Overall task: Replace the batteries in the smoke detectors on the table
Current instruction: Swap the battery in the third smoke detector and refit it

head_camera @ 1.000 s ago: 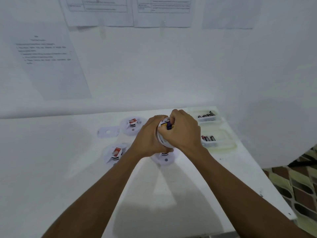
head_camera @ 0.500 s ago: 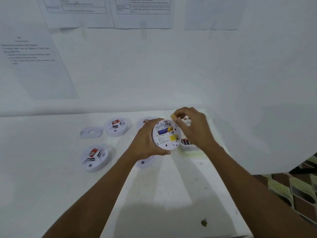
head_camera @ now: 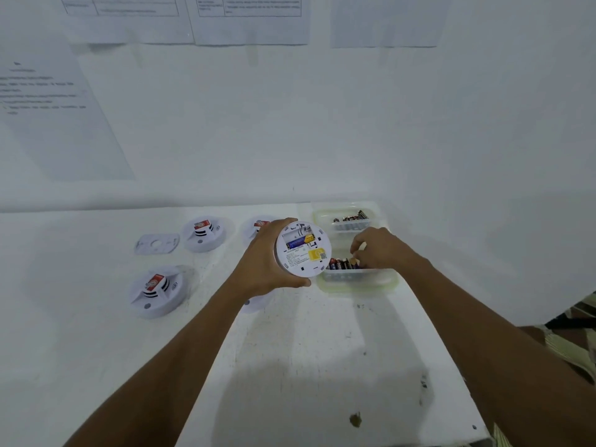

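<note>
White table (head_camera: 290, 350) against a white wall, printed sheets (head_camera: 251, 17) taped above. Left hand (head_camera: 258, 262) grips a round smoke detector (head_camera: 303, 248) by its rim, lifted off the table, back side facing the camera; blue battery (head_camera: 296, 243) sits in its open compartment, yellow sticker (head_camera: 317, 254) just below it. Right of that grip, right hand (head_camera: 380, 250) reaches into the near clear container (head_camera: 354, 282), fingers curled down onto the batteries (head_camera: 338, 263) inside; cannot tell if one is pinched. Far container (head_camera: 322, 216) beyond it holds more batteries. Left of the gripped unit: two detectors (head_camera: 203, 235) (head_camera: 156, 291) face up, a flat mounting plate (head_camera: 156, 243) beside the farther one. Another detector (head_camera: 258, 225) is partly hidden behind the left hand, one more (head_camera: 254, 304) under its wrist.
</note>
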`<state>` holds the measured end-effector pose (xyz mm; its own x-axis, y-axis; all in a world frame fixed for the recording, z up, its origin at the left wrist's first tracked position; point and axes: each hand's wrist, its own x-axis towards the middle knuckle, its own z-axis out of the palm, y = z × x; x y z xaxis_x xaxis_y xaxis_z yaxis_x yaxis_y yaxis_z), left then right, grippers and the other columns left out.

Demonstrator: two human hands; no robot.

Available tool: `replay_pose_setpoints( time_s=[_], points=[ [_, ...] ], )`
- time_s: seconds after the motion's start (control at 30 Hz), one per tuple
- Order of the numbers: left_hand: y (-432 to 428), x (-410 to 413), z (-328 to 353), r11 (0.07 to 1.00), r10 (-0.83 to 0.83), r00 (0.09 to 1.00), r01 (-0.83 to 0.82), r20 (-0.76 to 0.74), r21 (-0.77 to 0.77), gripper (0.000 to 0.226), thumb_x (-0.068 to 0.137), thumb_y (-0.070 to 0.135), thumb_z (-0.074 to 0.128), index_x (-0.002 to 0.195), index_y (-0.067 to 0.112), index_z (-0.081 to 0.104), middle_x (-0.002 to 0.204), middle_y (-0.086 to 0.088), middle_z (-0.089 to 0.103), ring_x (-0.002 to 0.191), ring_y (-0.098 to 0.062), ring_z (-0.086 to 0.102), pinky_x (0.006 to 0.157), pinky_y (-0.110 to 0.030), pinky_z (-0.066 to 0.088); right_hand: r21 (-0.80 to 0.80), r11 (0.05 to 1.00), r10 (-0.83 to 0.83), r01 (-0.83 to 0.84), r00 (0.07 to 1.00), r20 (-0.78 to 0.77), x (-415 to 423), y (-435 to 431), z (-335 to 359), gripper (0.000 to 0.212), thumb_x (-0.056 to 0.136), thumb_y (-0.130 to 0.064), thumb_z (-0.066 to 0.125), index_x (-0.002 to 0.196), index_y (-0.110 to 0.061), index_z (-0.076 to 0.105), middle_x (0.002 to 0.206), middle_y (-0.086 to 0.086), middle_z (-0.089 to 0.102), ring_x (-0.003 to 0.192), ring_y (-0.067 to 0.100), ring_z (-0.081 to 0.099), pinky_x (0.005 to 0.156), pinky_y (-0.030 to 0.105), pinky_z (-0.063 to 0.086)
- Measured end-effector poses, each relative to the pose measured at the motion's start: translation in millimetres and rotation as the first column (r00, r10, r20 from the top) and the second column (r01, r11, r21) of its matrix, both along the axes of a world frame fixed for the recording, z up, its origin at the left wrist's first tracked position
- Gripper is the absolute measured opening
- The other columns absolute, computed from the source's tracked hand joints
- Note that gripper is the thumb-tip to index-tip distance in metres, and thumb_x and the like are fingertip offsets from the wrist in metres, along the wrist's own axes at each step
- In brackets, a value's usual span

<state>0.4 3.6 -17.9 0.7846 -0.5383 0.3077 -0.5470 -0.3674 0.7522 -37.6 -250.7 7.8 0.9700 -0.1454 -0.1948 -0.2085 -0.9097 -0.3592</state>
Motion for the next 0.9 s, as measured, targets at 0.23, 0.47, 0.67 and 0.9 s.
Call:
replay_pose_setpoints(
  time_s=[0.23, 0.47, 0.67, 0.9],
  points=[
    [-7.1, 7.3, -0.9, 0.999, -0.031, 0.999, 0.03, -0.009, -0.028, 0.102, 0.046, 0.046, 0.091, 0.134, 0.034, 0.042, 0.128, 0.024, 0.049, 0.12, 0.003, 0.045, 0.095, -0.002, 0.031, 0.25, 0.968, -0.072, -0.004, 0.953, 0.293, -13.2, 15.8, 15.0, 0.014, 0.09, -0.013, 0.06, 0.085, -0.025, 0.066, 0.089, -0.004, 0.07, 0.078, 0.012, 0.068, 0.067, 0.023, 0.056],
    [-13.9, 14.2, 1.1, 1.0, 0.001, 0.998, 0.0, 0.058, -0.021, 0.097, 0.048, 0.062, 0.082, 0.133, 0.036, 0.04, 0.125, 0.027, 0.048, 0.117, 0.005, 0.047, 0.1, -0.004, 0.028, 0.494, 0.87, -0.29, 0.005, 0.813, 0.504, -22.6, 63.6, 13.4, 0.009, 0.088, -0.014, 0.066, 0.093, -0.021, 0.065, 0.098, -0.012, 0.063, 0.081, 0.001, 0.066, 0.059, 0.008, 0.048],
    [-25.0, 18.5, 0.0, 0.999, 0.036, 0.995, -0.037, 0.096, 0.005, 0.094, 0.05, 0.062, 0.08, 0.131, 0.039, 0.039, 0.123, 0.029, 0.043, 0.115, 0.005, 0.041, 0.096, 0.004, 0.02, 0.554, 0.831, -0.393, 0.051, 0.759, 0.519, -16.5, 86.2, 7.8, 0.011, 0.085, -0.017, 0.065, 0.083, -0.027, 0.068, 0.111, -0.002, 0.064, 0.095, 0.012, 0.062, 0.086, 0.037, 0.053],
    [-31.8, 20.3, -4.1, 1.0, 0.007, 0.999, -0.006, 0.054, -0.023, 0.081, 0.054, 0.071, 0.067, 0.124, 0.049, 0.033, 0.13, 0.017, 0.042, 0.125, -0.008, 0.042, 0.104, -0.013, 0.025, 0.676, 0.723, -0.544, 0.144, 0.721, 0.429, -16.6, 97.4, 6.8, 0.007, 0.087, -0.019, 0.064, 0.091, -0.023, 0.066, 0.108, -0.004, 0.064, 0.095, 0.012, 0.063, 0.078, 0.045, 0.058]
  ],
)
